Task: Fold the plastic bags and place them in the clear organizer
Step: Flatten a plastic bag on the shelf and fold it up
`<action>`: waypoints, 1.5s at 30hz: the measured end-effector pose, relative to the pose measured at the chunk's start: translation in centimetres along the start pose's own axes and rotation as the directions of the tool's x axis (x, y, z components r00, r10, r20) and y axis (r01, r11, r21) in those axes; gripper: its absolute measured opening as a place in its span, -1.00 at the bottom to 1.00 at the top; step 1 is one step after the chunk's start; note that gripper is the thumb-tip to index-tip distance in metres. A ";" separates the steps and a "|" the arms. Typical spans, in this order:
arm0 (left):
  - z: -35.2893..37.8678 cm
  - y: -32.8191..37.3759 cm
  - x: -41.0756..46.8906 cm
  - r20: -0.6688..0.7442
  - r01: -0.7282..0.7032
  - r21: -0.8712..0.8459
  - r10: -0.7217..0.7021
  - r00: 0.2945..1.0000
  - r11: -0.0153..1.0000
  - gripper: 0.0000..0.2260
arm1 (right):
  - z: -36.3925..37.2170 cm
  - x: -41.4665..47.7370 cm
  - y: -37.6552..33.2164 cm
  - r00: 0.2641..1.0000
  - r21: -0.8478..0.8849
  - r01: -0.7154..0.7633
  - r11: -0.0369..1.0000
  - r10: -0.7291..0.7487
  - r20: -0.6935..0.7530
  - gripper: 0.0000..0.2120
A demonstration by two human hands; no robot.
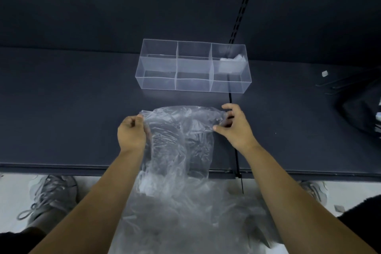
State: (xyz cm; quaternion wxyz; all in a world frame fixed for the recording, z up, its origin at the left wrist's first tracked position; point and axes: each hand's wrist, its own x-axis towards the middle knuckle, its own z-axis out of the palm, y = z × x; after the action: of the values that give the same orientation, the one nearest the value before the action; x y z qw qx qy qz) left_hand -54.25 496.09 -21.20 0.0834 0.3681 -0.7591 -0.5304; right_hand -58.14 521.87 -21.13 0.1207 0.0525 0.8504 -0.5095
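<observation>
Where the organizer (158, 84) sits is, seemingly, dark shelving (72, 109).

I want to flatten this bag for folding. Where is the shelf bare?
Widest: the dark shelf left of the left hand and the clear plastic organizer. Also a strip between the organizer and the clear plastic bag, and a patch from the right hand to the black clutter at far right. Crowded: front middle, under that bag and the crumpled-bag heap.

One clear organizer (158, 83), six compartments. One folded bag (232, 64). One plastic bag (181, 130). One heap of bags (185, 216), number within indeterminate. Two hands: left hand (132, 134), right hand (235, 128). Two grey shoes (51, 194).
</observation>
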 end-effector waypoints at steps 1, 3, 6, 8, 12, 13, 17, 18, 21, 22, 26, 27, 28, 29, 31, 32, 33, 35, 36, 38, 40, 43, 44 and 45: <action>0.1 0.0 0.0 -0.009 -0.003 -0.002 0.003 1.000 1.000 -0.66 | 0.0 -0.3 0.3 0.999 -0.018 0.036 0.999 -0.035 0.033 -0.49; 0.2 -0.1 -0.1 -0.035 -0.008 -0.009 0.008 0.999 1.000 -0.65 | -0.2 -0.8 0.6 0.989 -0.027 0.060 0.998 -0.056 0.134 -0.58; 0.3 -0.2 0.0 -0.053 0.004 -0.018 -0.005 0.999 1.000 -0.66 | -0.8 -1.0 0.7 0.972 -0.093 0.077 0.993 -0.054 0.228 -0.72; 0.3 -0.2 0.3 -0.050 0.020 -0.018 -0.021 0.999 1.000 -0.67 | -1.3 -1.1 0.5 0.966 -0.169 0.111 0.979 -0.066 0.248 -0.78; 0.0 -0.3 0.8 -0.061 0.042 -0.004 -0.042 0.997 0.999 -0.68 | -2.8 -1.2 0.4 0.973 -0.243 0.115 0.963 -0.060 0.224 -0.82; -0.1 -0.3 1.0 -0.069 0.042 0.003 -0.041 0.997 0.999 -0.69 | -3.4 -1.0 0.3 0.980 -0.209 0.072 0.975 -0.031 0.197 -0.77; -0.7 0.4 2.1 -0.066 0.020 0.010 -0.019 0.998 1.000 -0.77 | -5.7 -0.3 -0.6 0.981 0.080 -0.094 0.992 0.079 0.177 -0.63; -0.8 0.8 2.3 -0.048 0.014 0.007 -0.014 0.999 1.000 -0.78 | -6.0 0.0 -0.9 0.981 0.151 -0.109 0.982 0.082 0.175 -0.64; -0.8 2.3 2.9 -0.003 0.062 -0.061 -0.062 0.998 0.996 -0.76 | -6.1 1.3 -1.7 0.989 0.274 -0.146 0.951 0.137 0.051 -0.83; -0.8 2.8 3.0 0.012 0.097 -0.084 -0.096 0.995 0.992 -0.73 | -6.0 1.9 -1.9 0.987 0.279 -0.148 0.949 0.161 -0.027 -0.87; -1.1 4.5 3.1 0.091 0.183 -0.093 -0.175 0.980 0.979 -0.69 | -6.3 3.2 -2.4 0.926 0.279 -0.136 0.951 0.222 -0.306 -0.90; -1.4 4.6 3.0 0.116 0.214 -0.088 -0.203 0.972 0.973 -0.71 | -6.4 3.0 -2.4 0.909 0.293 -0.146 0.945 0.245 -0.337 -0.87; -1.7 4.5 2.8 0.150 0.251 -0.084 -0.237 0.960 0.964 -0.72 | -6.5 2.4 -2.5 0.904 0.297 -0.167 0.940 0.267 -0.335 -0.87; -2.2 4.3 2.4 0.189 0.289 -0.085 -0.270 0.944 0.954 -0.73 | -6.4 1.5 -2.5 0.914 0.291 -0.195 0.937 0.281 -0.293 -0.88; -3.3 3.2 1.1 0.259 0.344 -0.086 -0.313 0.914 0.935 -0.74 | -5.8 -1.3 -2.5 0.948 0.235 -0.266 0.935 0.298 -0.112 -0.82; -3.9 2.4 0.2 0.281 0.364 -0.077 -0.330 0.901 0.928 -0.74 | -5.3 -2.9 -2.4 0.951 0.192 -0.305 0.933 0.310 0.002 -0.76; -4.5 1.6 -0.8 0.294 0.385 -0.065 -0.352 0.889 0.920 -0.74 | -4.8 -4.6 -2.3 0.938 0.143 -0.343 0.928 0.330 0.111 -0.70; -5.5 0.1 -2.9 0.303 0.435 -0.041 -0.404 0.863 0.899 -0.73 | -3.7 -7.7 -2.1 0.885 0.047 -0.406 0.913 0.380 0.270 -0.62; -5.8 -0.5 -3.8 0.300 0.462 -0.041 -0.430 0.851 0.886 -0.73 | -3.1 -8.9 -2.1 0.864 0.022 -0.422 0.906 0.395 0.312 -0.61; -6.2 -1.5 -5.5 0.301 0.500 -0.078 -0.458 0.837 0.862 -0.77 | -2.1 -10.6 -2.3 0.861 0.032 -0.414 0.910 0.380 0.338 -0.65; -6.3 -2.1 -6.8 0.319 0.520 -0.114 -0.464 0.826 0.847 -0.83 | -1.3 -11.5 -2.7 0.885 0.024 -0.356 0.934 0.329 0.331 -0.74; -6.3 -2.4 -7.9 0.342 0.550 -0.155 -0.478 0.809 0.820 -0.85 | -0.7 -11.7 -3.3 0.918 0.008 -0.288 0.958 0.274 0.287 -0.86; -6.3 -2.5 -8.1 0.339 0.564 -0.182 -0.487 0.805 0.806 -0.86 | -0.8 -11.6 -3.3 0.924 0.029 -0.290 0.957 0.272 0.268 -0.88; -6.4 -2.5 -8.2 0.329 0.576 -0.217 -0.496 0.803 0.788 -0.86 | -1.2 -11.5 -3.3 0.925 0.072 -0.310 0.948 0.283 0.256 -0.89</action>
State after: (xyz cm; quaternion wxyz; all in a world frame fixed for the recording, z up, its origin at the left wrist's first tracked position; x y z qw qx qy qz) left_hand -43.91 496.23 -18.54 -0.1140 0.4811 -0.5343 -0.6856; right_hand -47.88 521.71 -14.76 0.2960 0.1247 0.7818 -0.5345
